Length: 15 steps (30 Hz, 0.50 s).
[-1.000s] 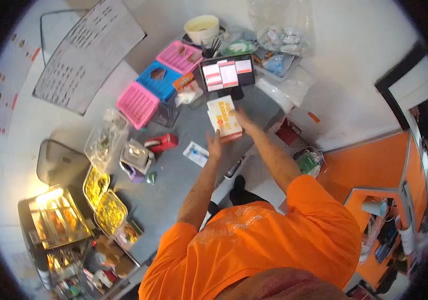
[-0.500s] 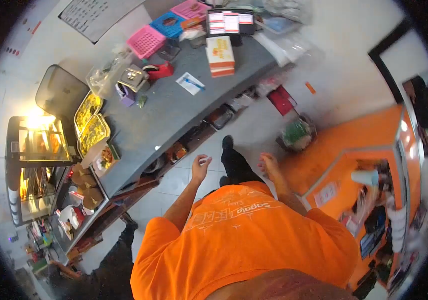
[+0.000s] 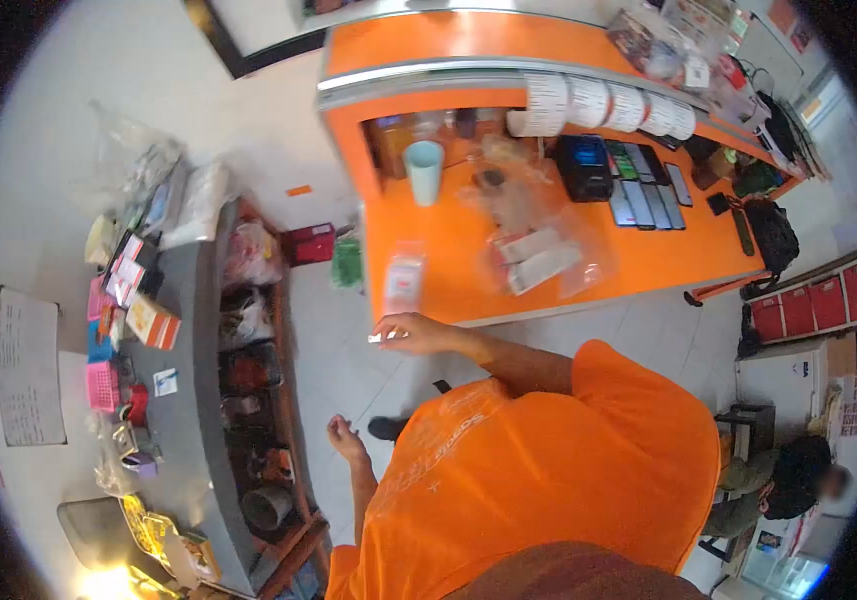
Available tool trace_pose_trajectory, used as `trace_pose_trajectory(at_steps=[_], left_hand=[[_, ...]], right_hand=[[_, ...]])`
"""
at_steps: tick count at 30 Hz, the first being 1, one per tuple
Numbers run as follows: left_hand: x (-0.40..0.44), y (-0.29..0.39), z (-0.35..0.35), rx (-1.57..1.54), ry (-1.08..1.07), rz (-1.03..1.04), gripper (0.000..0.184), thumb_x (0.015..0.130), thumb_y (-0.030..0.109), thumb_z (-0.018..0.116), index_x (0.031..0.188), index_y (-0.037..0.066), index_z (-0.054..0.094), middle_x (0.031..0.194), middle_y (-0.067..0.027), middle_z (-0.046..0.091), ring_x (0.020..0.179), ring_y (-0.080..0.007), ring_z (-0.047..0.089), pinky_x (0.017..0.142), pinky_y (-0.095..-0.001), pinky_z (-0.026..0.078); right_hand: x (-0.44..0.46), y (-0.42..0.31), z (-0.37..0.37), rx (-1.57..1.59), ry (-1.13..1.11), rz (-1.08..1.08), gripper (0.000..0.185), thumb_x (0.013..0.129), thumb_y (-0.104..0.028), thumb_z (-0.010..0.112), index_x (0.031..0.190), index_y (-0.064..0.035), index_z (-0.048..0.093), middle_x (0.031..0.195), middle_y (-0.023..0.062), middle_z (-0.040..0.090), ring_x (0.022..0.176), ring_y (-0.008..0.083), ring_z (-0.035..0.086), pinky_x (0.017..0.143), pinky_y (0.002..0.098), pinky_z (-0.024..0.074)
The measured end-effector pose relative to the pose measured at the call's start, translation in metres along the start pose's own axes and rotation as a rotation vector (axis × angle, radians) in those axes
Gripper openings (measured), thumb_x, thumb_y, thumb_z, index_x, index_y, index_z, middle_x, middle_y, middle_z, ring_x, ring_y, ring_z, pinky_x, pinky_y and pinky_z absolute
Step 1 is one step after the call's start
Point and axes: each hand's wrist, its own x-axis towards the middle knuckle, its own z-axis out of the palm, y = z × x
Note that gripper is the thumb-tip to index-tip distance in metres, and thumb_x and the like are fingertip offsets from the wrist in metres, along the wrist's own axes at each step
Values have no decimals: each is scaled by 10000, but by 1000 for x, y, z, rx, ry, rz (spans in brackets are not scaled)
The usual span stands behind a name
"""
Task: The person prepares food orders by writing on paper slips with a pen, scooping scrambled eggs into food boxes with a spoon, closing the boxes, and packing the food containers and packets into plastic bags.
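Observation:
My right hand (image 3: 410,333) is at the near left corner of the orange counter (image 3: 448,280), its fingers bent and blurred. A small white patch shows at its fingertips, but whether they hold anything is unclear. Just beyond them, a white printed paper (image 3: 404,283) lies on the counter. Lower and to the left, my left hand (image 3: 345,438) hangs over the tiled floor with loosely bent fingers apart and nothing in them. On the grey counter (image 3: 183,380) at the left stands an orange and white box (image 3: 152,322), away from both hands.
The orange counter holds a light blue cup (image 3: 424,172), plastic bags (image 3: 548,255), a black device (image 3: 584,168) and several phones (image 3: 648,203). Receipt rolls (image 3: 588,103) hang above. Shelves (image 3: 253,370) run under the grey counter. A person (image 3: 798,478) is at the far right.
The box was in both hands, then stood released on the grey counter. The view has turned right to the orange counter. My right hand has reached its edge; my left hand stays low.

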Motion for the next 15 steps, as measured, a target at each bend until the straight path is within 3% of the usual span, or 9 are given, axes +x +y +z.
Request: trace_pose_trajectory(at_steps=[3, 5, 6, 7, 8, 9, 11, 15], left_hand=[[-9, -19, 87, 92, 130, 388, 308, 966, 273, 575, 1116, 5, 544, 1117, -100, 580, 1015, -234, 556, 823, -358, 461], [-56, 21, 167, 235, 307, 498, 282, 967, 215, 573, 1088, -38, 547, 1101, -114, 575, 1008, -234, 548, 832, -342, 460], [-71, 30, 201, 156, 241, 565, 270, 960, 207, 584, 1090, -27, 552, 1093, -115, 576, 1008, -225, 548, 833, -340, 460], [-84, 38, 238, 61, 173, 630, 260, 953, 200, 594, 1092, -17, 557, 1085, -116, 577, 1009, -216, 548, 833, -338, 460], [-98, 50, 269, 30, 77, 622, 251, 952, 197, 596, 1092, -7, 557, 1083, -114, 578, 1017, -212, 547, 832, -342, 460], [-114, 64, 295, 1, -19, 611, 242, 952, 194, 597, 1093, 2, 557, 1081, -112, 579, 1025, -208, 547, 830, -345, 460], [-145, 91, 337, 66, -102, 640, 230, 952, 191, 596, 1088, 10, 558, 1082, -105, 583, 1028, -209, 549, 824, -348, 460], [-165, 95, 392, 197, -194, 737, 216, 953, 187, 590, 1079, 14, 558, 1080, -91, 586, 1035, -220, 552, 817, -351, 455]], right_hand=[[-85, 13, -97, 8, 92, -15, 302, 914, -184, 658, 1162, -19, 610, 1075, 78, 649, 989, 171, 626, 892, 306, 497], [-142, 32, -160, 92, 255, -27, 278, 911, -147, 655, 1156, -20, 616, 1067, 61, 649, 987, 166, 626, 899, 299, 495], [-174, 36, -197, 201, 354, -9, 267, 909, -132, 655, 1150, -21, 620, 1066, 52, 649, 982, 161, 627, 888, 298, 501], [-203, 62, -228, 119, 566, 14, 237, 901, -139, 658, 1110, -28, 644, 1028, 52, 668, 908, 149, 642, 812, 296, 533], [-238, 58, -262, 326, 619, 162, 187, 905, -131, 652, 1064, -32, 657, 1005, 48, 669, 878, 142, 646, 778, 282, 531], [-261, 75, -290, 29, 826, 2, 153, 902, -128, 640, 1023, -38, 666, 938, 45, 672, 820, 138, 647, 731, 280, 528], [-302, 68, -334, 84, 1036, 137, 177, 888, -158, 641, 1014, -37, 669, 867, 44, 673, 776, 140, 644, 698, 286, 520], [-333, 55, -387, 100, 1186, 237, 226, 879, -205, 638, 998, -19, 684, 849, 57, 686, 771, 151, 649, 694, 298, 513]])
